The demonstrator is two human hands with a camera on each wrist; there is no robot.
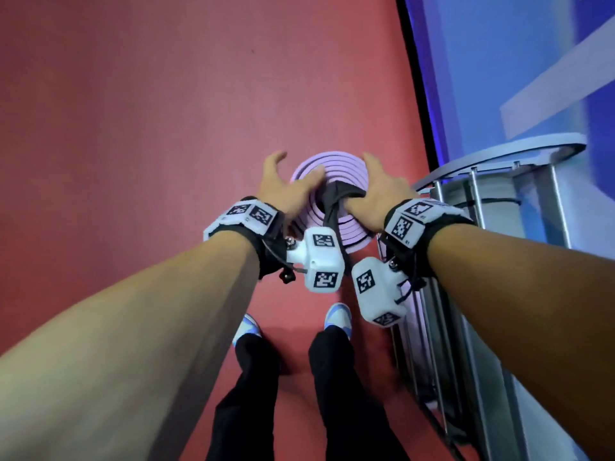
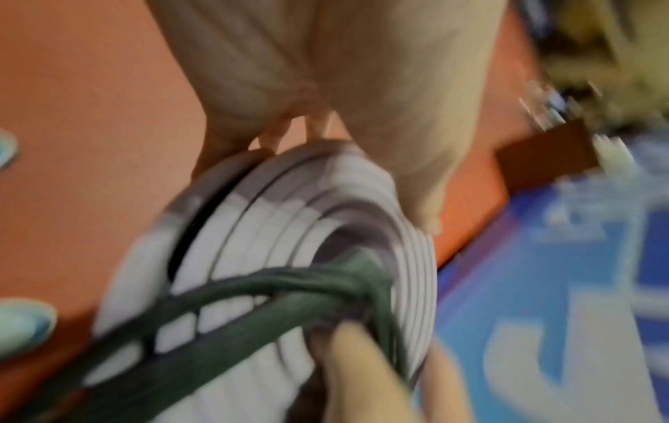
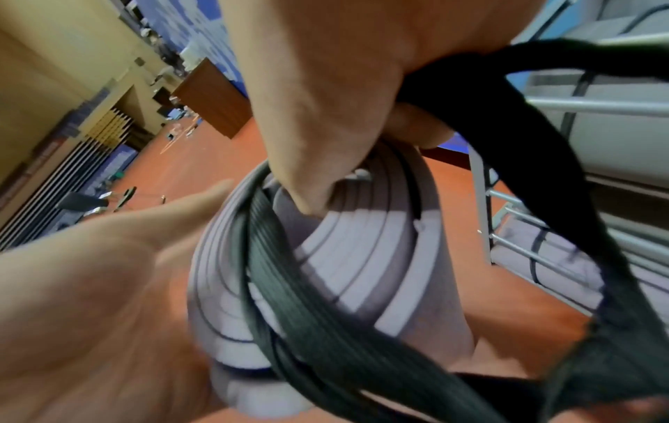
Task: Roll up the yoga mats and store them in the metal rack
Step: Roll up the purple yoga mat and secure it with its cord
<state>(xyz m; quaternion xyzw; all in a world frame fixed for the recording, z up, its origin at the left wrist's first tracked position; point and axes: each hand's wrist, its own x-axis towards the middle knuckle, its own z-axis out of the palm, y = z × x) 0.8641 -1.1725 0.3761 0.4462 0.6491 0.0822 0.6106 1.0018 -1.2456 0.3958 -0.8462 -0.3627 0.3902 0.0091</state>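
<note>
A rolled lilac yoga mat stands on end on the red floor, its spiral end facing up. A black strap crosses that end. My left hand lies on the roll's left rim with fingers spread and straight, holding nothing. My right hand grips the strap at the roll's right side. The right wrist view shows the right hand curled round the strap, thumb against the mat, and the left hand open. The left wrist view is blurred: left hand, mat, strap.
The metal rack stands just right of the roll, its bars upright; another lilac roll lies inside it. A blue padded surface borders the red floor on the right. My shoes are just behind the roll.
</note>
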